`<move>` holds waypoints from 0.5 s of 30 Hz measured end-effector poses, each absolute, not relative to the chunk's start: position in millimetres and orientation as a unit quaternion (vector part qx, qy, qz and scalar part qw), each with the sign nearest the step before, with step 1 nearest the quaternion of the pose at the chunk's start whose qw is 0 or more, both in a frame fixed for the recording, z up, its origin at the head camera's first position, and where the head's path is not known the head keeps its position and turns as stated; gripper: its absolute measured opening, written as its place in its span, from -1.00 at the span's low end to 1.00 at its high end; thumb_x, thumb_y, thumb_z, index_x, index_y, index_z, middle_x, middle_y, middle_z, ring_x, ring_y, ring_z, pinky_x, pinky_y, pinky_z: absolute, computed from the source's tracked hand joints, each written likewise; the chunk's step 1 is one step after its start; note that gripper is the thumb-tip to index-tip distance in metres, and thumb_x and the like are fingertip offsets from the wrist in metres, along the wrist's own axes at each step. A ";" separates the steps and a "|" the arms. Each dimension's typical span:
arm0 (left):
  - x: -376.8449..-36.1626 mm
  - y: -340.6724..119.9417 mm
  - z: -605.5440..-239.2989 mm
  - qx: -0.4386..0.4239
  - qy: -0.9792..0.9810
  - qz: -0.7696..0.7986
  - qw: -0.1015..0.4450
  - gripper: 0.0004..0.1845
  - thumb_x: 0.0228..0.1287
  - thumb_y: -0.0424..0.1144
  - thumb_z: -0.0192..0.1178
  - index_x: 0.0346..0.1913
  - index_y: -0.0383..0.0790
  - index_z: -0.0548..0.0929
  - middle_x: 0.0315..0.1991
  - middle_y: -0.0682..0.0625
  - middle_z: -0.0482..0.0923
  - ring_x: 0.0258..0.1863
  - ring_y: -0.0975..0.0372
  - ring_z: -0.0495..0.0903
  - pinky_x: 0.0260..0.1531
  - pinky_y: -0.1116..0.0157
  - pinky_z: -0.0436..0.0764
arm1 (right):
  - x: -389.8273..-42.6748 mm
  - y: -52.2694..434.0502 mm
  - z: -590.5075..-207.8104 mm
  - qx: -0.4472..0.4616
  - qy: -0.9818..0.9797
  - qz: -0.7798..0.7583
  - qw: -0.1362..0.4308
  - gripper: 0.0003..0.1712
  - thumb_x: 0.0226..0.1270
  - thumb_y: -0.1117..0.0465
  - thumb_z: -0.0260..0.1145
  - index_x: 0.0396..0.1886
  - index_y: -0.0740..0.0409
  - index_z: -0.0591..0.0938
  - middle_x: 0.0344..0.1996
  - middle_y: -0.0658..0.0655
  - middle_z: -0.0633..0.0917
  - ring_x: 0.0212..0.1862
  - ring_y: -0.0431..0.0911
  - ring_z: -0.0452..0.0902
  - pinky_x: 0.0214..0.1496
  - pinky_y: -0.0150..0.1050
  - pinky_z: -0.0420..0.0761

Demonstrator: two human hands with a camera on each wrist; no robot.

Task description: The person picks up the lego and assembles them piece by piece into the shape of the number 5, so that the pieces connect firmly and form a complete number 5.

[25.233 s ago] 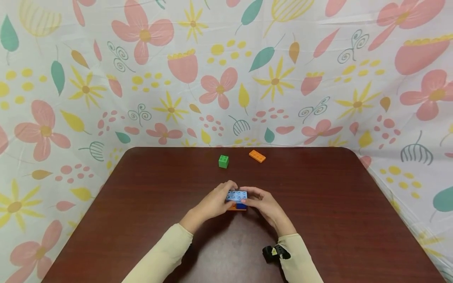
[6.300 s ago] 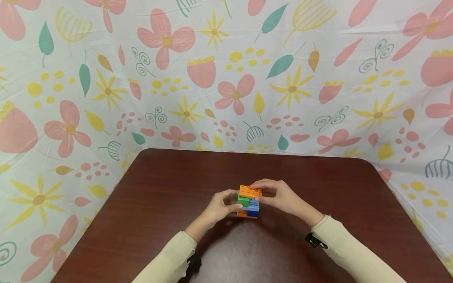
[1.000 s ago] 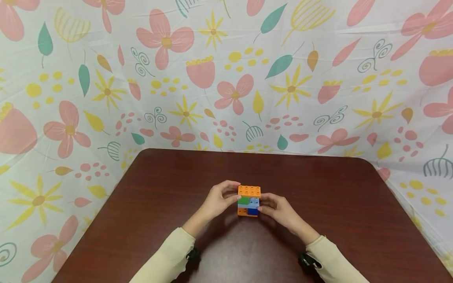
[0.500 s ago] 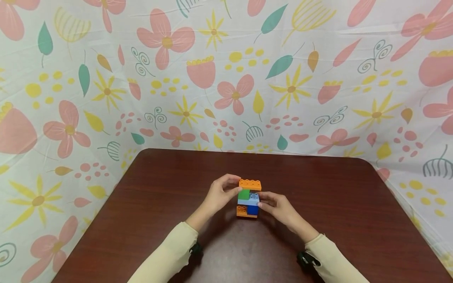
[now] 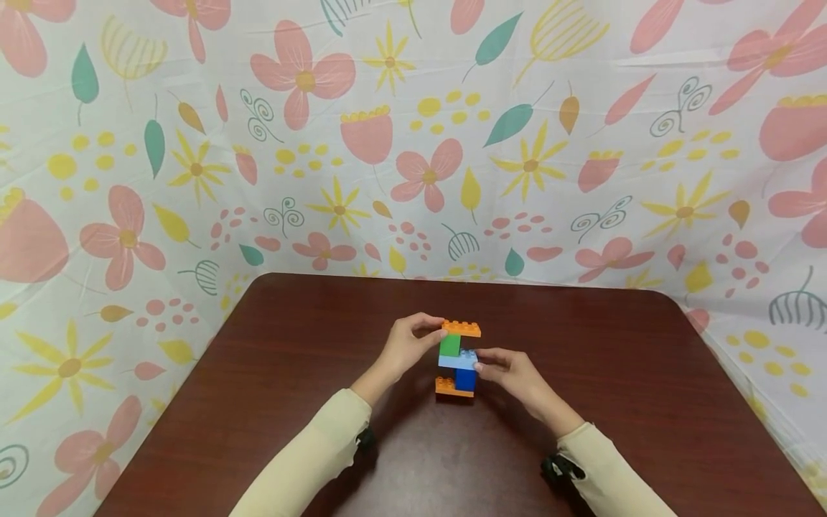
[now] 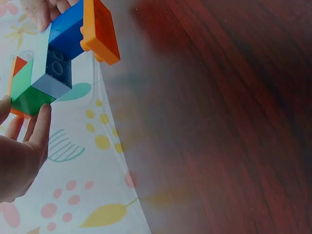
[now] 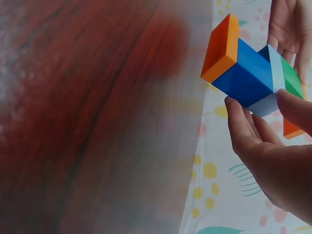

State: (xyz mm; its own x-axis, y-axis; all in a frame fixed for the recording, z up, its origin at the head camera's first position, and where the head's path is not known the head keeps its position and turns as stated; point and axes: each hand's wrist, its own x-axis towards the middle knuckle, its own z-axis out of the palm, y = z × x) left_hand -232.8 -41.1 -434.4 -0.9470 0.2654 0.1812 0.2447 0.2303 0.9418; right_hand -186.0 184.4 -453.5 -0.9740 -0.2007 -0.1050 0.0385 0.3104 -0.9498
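Both hands hold one stack of toy building bricks. From the top it runs orange plate [image 5: 461, 329], green brick [image 5: 449, 346], light blue brick [image 5: 457, 360], dark blue brick [image 5: 465, 379] and a second orange plate [image 5: 454, 389]. My left hand [image 5: 408, 347] pinches the upper end, thumb and fingers at the green brick [image 6: 31, 95] and the top plate. With my right hand [image 5: 520, 380] I pinch the light blue brick [image 7: 277, 73] from the other side. The lower plate's underside [image 7: 220, 46] shows in the right wrist view. Some fingertips are hidden behind the stack.
A dark brown table [image 5: 310, 323] with rounded far corners lies under the hands. Flower-printed cloth [image 5: 413, 143] hangs behind it and along its sides. A black strap [image 5: 561, 468] sits at the right sleeve.
Long ago the green brick and an orange plate lay at the back; both are now in the stack. Over the last second the stack has tilted, showing more of its side, as my left hand rose.
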 end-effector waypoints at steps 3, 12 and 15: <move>-237.2 -39.0 -436.8 0.147 0.776 0.613 0.022 -0.72 0.23 -0.13 0.33 -0.03 -0.15 0.72 -0.06 -0.02 0.68 -0.15 0.21 0.64 -0.16 0.28 0.65 | -187.4 185.6 -451.2 -0.042 0.793 -0.598 0.112 -0.43 0.36 0.13 0.29 0.22 0.44 0.46 0.11 0.40 0.55 0.01 0.12 0.62 0.11 0.04 0.54; -246.2 -34.6 -440.8 0.079 0.731 0.673 0.081 -0.67 0.22 -0.18 0.34 0.00 -0.27 0.70 -0.07 -0.14 0.65 -0.22 0.10 0.72 -0.07 0.11 0.62 | -196.0 188.9 -453.2 -0.025 0.783 -0.608 0.131 -0.48 0.37 0.17 0.28 0.16 0.48 0.49 0.04 0.39 0.59 -0.02 0.16 0.63 0.08 0.02 0.56; -249.5 -33.4 -442.4 0.058 0.727 0.678 0.093 -0.66 0.22 -0.18 0.34 0.00 -0.28 0.69 -0.08 -0.13 0.64 -0.21 0.09 0.72 -0.06 0.13 0.61 | -199.1 190.3 -453.3 -0.021 0.782 -0.607 0.136 -0.46 0.35 0.15 0.30 0.15 0.48 0.50 0.01 0.37 0.61 -0.04 0.13 0.65 0.07 0.00 0.57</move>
State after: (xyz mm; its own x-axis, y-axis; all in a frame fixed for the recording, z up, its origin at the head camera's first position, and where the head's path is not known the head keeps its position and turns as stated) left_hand -249.5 -33.4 -442.4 -0.9760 0.2106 -0.0552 -0.0406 0.0733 0.9965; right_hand -199.1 190.3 -453.3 -0.9619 -0.1989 -0.1876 0.1324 0.2612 -0.9562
